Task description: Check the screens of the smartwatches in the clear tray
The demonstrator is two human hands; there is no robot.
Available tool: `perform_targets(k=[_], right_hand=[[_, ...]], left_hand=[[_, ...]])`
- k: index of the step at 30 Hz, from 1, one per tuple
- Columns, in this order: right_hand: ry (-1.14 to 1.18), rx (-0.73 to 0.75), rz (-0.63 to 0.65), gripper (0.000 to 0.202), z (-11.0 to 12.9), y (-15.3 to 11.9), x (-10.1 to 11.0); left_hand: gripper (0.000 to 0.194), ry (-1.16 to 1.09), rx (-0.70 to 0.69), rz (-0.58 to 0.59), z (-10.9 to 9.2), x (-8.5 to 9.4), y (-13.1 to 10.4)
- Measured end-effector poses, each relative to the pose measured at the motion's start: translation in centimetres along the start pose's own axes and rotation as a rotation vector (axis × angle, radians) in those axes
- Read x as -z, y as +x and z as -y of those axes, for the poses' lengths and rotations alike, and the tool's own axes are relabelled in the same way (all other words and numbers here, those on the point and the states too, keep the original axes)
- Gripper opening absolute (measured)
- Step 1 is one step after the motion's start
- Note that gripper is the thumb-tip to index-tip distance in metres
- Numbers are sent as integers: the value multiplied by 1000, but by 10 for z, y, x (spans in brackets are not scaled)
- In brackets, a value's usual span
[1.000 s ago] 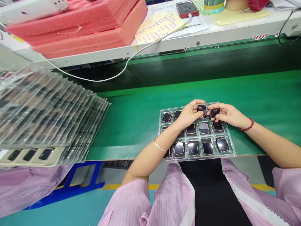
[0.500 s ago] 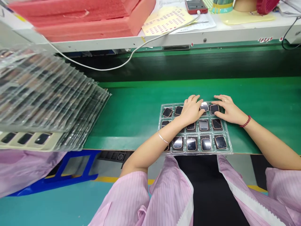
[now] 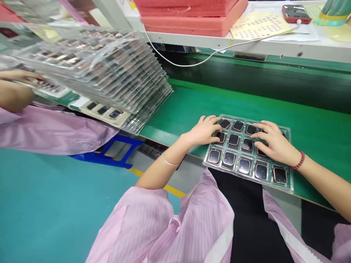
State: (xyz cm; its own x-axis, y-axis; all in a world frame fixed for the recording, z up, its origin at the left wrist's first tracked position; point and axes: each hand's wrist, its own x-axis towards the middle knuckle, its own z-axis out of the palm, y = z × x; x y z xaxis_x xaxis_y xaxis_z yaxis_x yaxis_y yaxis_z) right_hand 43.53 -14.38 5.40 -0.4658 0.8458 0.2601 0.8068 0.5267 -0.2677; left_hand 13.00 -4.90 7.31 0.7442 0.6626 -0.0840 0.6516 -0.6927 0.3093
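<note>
A clear plastic tray (image 3: 248, 178) lies at the front edge of the green work surface, each compartment in sight holding a dark, rounded-square watch face with a coppery rim, such as this watch face (image 3: 244, 166). My left hand (image 3: 205, 130) rests over the tray's left edge, fingers spread, fingertips by the watch faces of the left column. Over the right half of the tray lies my right hand (image 3: 274, 142), fingers apart; it covers some compartments. Neither hand has lifted anything.
A tall leaning stack of filled clear trays (image 3: 123, 73) stands to the left, beside a cream tray (image 3: 124, 118). At far left a co-worker's hand (image 3: 23, 76) is over another tray. Above, a white shelf (image 3: 274, 44) carries red foam (image 3: 189, 25) and a phone (image 3: 296, 14); a white cable (image 3: 189, 65) droops below it.
The view has swung left, bringing the co-worker into sight. My left hand has moved from the tray's top middle to its left edge; my right hand now lies farther over the watch faces.
</note>
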Motion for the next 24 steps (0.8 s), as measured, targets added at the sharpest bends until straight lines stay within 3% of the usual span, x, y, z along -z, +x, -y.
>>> perform_targets(k=[5,11,19,22,24], right_hand=[[-182,-11,136,30,37,51,-22],[-290,24,103,29,26,58,-27],[344,-1,-195,17,8,42,-32],[650,-202,-242,22,-2,40,-27],[802,-362,-251,27,-14,38,-25]], left_hand=[[25,7,-12,-57,-6,-19,7],[24,-63,-5,-102,-18,-28,19],[12,-300,-77,-286,-20,-42,1],[8,-612,-39,-361,-20,-44,5],[11,-894,14,-412,-22,-41,22]])
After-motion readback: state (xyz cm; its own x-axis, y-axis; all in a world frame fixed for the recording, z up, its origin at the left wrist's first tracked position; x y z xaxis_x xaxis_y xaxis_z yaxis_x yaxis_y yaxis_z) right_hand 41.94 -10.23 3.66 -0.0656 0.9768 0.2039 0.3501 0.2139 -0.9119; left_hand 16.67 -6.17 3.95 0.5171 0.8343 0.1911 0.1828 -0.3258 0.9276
